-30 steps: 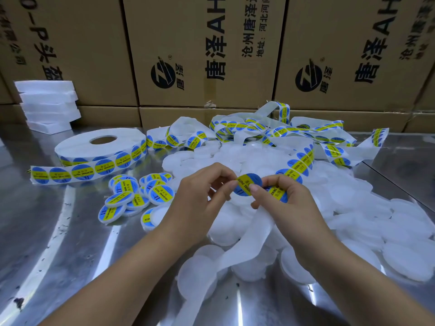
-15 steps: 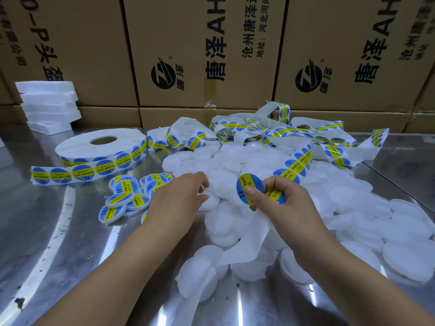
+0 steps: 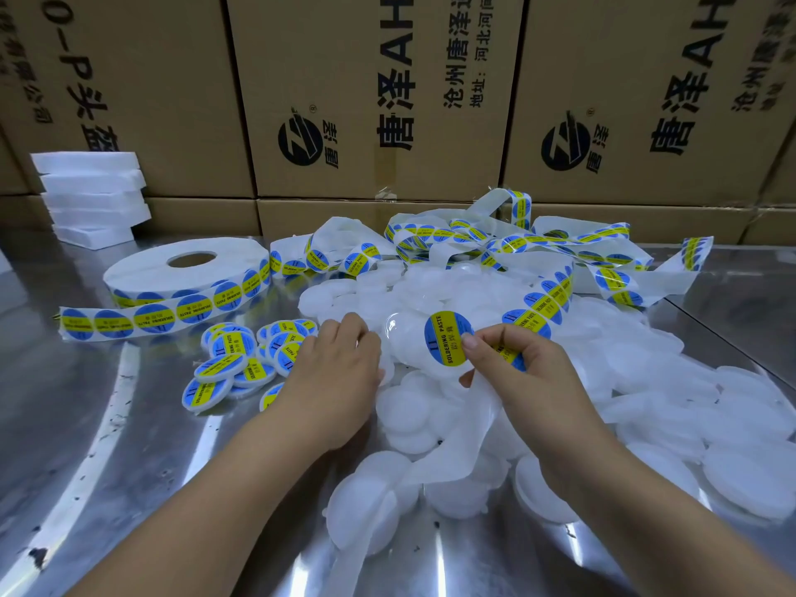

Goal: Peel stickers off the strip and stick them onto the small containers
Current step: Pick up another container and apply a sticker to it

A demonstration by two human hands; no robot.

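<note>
The left hand (image 3: 340,372) has left the sticker (image 3: 448,338) and dropped onto the containers (image 3: 405,407); whether it grips one I cannot tell. The right hand (image 3: 530,381) pinches the peeled sticker by its edge above the pile, strip (image 3: 542,312) in its fingers too. Left of the pile lie labelled containers (image 3: 219,368).

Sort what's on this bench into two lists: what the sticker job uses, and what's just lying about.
In the job:
- peeled sticker, pinched in the right hand
- sticker strip
- sticker roll
- unlabelled containers
- labelled containers
- left hand, at the pile's edge

Lying about:
- cardboard boxes
- white foam blocks
</note>
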